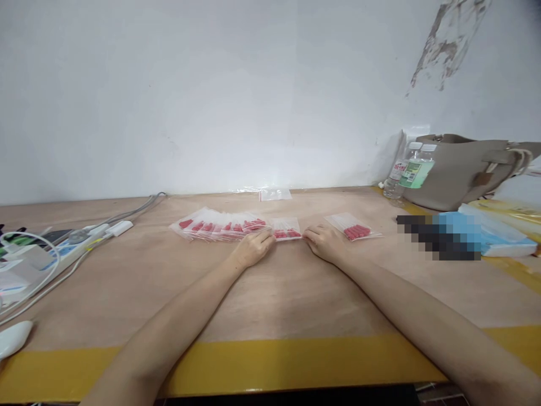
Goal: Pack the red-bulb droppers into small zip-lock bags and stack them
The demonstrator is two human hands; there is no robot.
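At center of a brown worktop (270,304) along a white wall (211,101), a person's left hand (255,246) and right hand (325,242) flank one see-through bag of red pcs. (286,227). Fingers are curled, tips at the bag's near corners, one hand per side; whether either grip is pinched tight or just resting, can't tell from where I stand.

A yellow band (253,369) runs along the front edge; brown surface spans the stretch betw. it and the hands, w/ room to move. Sideways it's tighter: an overlapping bag pile (211,225) just L, a second filled bag (353,227) just R.

Count: 2 hands; 1 bag betw. them; 1 filled bag at R; 1 flat bag (275,194) back by the wall; pile at L shows approx. 5 red clusters, exact no. hidden by overlap.

Far R: 2 bottles (417,173) before a gray handbag (456,175), plus a blue pack (507,243) and a pixelated dark item (443,237). Far L: power strip (70,251) w/ plugs, cables (135,211) trailing toward the wall.
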